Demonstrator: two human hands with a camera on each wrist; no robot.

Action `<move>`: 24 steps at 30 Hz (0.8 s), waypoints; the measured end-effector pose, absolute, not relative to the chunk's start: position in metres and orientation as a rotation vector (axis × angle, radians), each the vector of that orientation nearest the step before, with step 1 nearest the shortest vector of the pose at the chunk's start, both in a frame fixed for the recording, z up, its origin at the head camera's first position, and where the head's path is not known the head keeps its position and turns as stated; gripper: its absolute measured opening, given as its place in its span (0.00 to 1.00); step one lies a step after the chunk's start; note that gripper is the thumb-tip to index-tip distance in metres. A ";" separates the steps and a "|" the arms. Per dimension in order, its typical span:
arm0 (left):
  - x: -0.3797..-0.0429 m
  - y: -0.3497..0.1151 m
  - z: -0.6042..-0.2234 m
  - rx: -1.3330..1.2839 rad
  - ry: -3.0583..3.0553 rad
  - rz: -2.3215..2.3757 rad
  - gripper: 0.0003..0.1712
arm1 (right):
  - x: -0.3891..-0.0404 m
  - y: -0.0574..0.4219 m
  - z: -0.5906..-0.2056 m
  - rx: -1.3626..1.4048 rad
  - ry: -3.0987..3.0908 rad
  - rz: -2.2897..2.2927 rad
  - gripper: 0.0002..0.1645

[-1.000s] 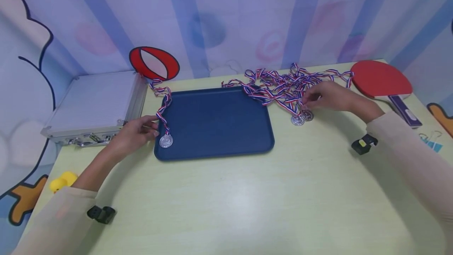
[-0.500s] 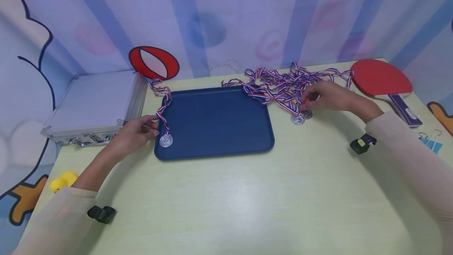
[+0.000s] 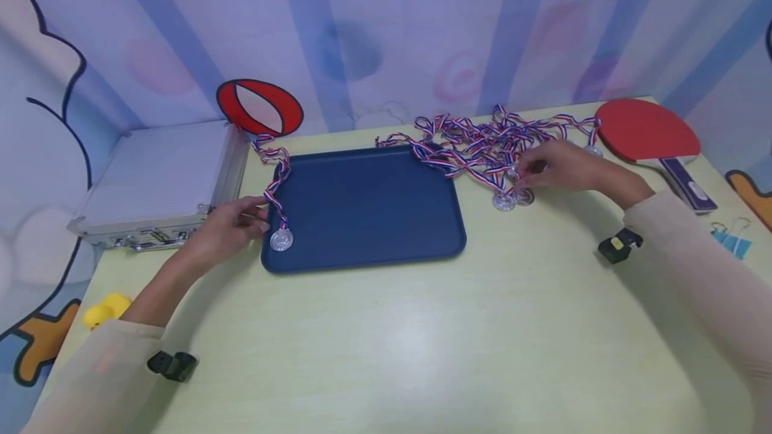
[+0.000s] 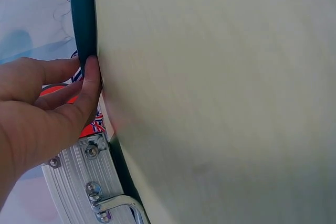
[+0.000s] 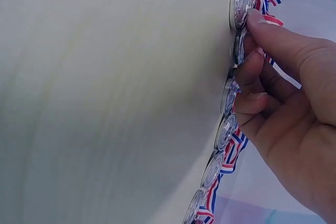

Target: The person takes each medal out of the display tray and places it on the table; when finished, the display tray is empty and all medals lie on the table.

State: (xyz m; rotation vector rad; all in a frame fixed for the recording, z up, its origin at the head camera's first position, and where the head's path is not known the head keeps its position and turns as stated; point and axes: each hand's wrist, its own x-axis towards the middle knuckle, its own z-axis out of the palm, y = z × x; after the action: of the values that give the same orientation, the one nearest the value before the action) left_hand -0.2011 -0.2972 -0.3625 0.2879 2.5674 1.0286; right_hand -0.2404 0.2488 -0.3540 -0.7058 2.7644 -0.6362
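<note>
In the head view, a dark blue tray (image 3: 374, 213) lies on the table. One silver medal (image 3: 281, 240) rests at its left end, with its striped ribbon (image 3: 277, 186) trailing over the rim. My left hand (image 3: 220, 233) pinches the tray's left edge between thumb and fingers, as the left wrist view also shows. At the right, my right hand (image 3: 561, 165) reaches into a heap of red, white and blue ribbons (image 3: 482, 136). Its thumb and bent fingers pinch at a medal (image 5: 241, 1), while several more medals (image 5: 226, 129) line up below in the right wrist view.
A silver case (image 3: 163, 166) stands left of the tray, with a yellow rubber duck (image 3: 107, 310) in front. A red table tennis paddle (image 3: 648, 129) lies far right, near a blue binder clip (image 3: 732, 243). A printed curtain (image 3: 410, 32) closes off the back.
Both hands stay almost in place. The right hand shifts very slightly among the medals, and a medal beside the paddle now shows behind it. The tray has not moved.
</note>
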 end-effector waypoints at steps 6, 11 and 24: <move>-0.202 -0.298 -0.363 0.284 2.563 1.026 0.30 | -0.242 0.253 -0.354 -0.685 2.775 -0.616 0.03; -0.202 -0.299 -0.364 0.266 2.562 1.028 0.30 | -0.243 0.253 -0.350 -0.695 2.794 -0.556 0.02; -0.204 -0.300 -0.364 0.247 2.551 1.033 0.30 | -0.241 0.247 -0.347 -0.656 2.776 -0.540 0.03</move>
State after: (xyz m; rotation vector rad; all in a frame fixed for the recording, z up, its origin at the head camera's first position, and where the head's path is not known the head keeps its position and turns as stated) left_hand -0.2036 -0.2997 -0.3637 0.2471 2.5505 1.0325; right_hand -0.2414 0.2473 -0.3473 -0.6564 2.7755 -0.5398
